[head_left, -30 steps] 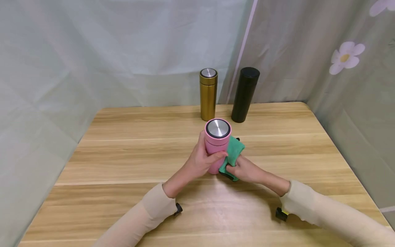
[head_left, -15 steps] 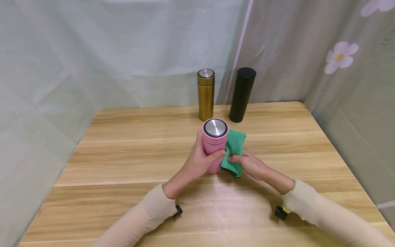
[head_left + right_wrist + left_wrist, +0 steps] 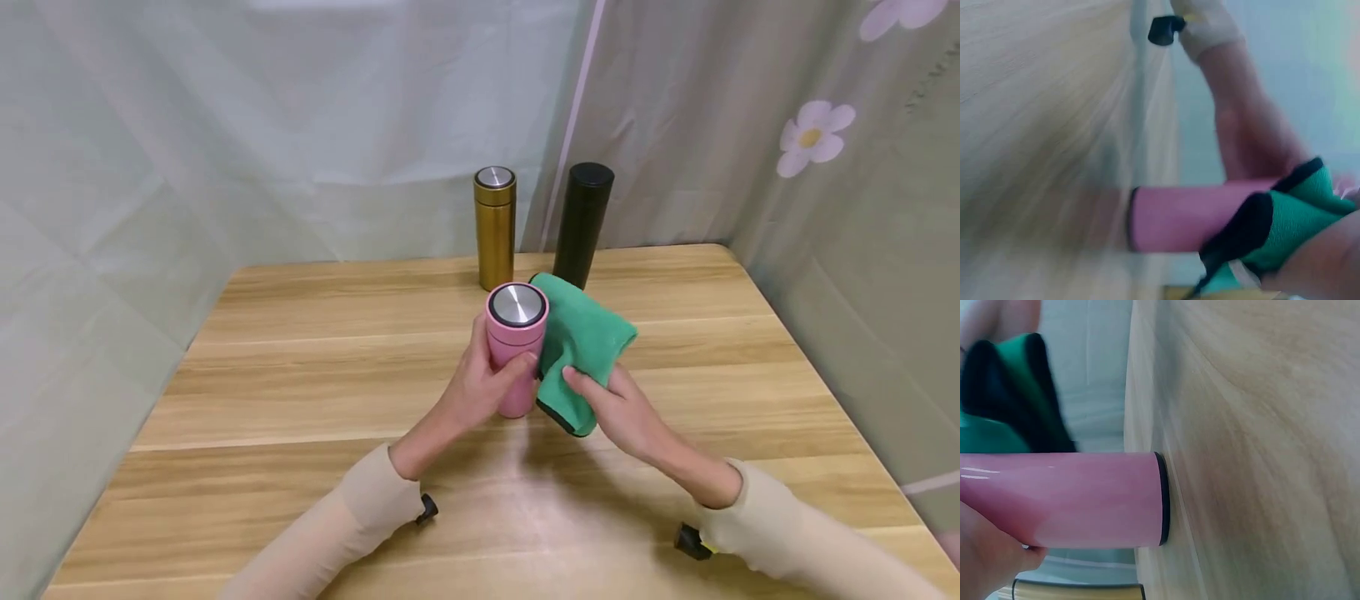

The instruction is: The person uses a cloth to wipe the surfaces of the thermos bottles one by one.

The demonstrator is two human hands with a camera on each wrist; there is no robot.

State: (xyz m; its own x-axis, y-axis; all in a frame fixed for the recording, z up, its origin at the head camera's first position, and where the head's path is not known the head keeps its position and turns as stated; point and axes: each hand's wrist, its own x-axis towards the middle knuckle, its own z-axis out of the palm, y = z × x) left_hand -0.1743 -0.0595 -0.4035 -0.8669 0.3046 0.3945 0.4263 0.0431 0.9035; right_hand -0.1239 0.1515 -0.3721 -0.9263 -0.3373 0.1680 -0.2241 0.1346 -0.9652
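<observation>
A pink thermos (image 3: 516, 342) with a silver lid top stands upright, close over the wooden table, in the head view. My left hand (image 3: 480, 379) grips its side, thumb across the front. In the left wrist view the black base of the pink thermos (image 3: 1097, 500) shows right at the tabletop. To its right, my right hand (image 3: 622, 412) pinches a folded green cloth (image 3: 585, 333) with black edging, thumb on top. The cloth overlaps the thermos's right side, and in the right wrist view the green cloth (image 3: 1300, 215) hangs in front of the pink body.
Behind the pink thermos stand a gold thermos (image 3: 495, 233) and a black thermos (image 3: 583, 225), the latter's foot hidden by the cloth. The wooden table (image 3: 300, 383) ends at a pale curtain (image 3: 337, 125) at the back and sides.
My right hand has lifted the green cloth up and away from the thermos's lower right side; more of the cloth now spreads into view. My left hand keeps its grip on the pink thermos.
</observation>
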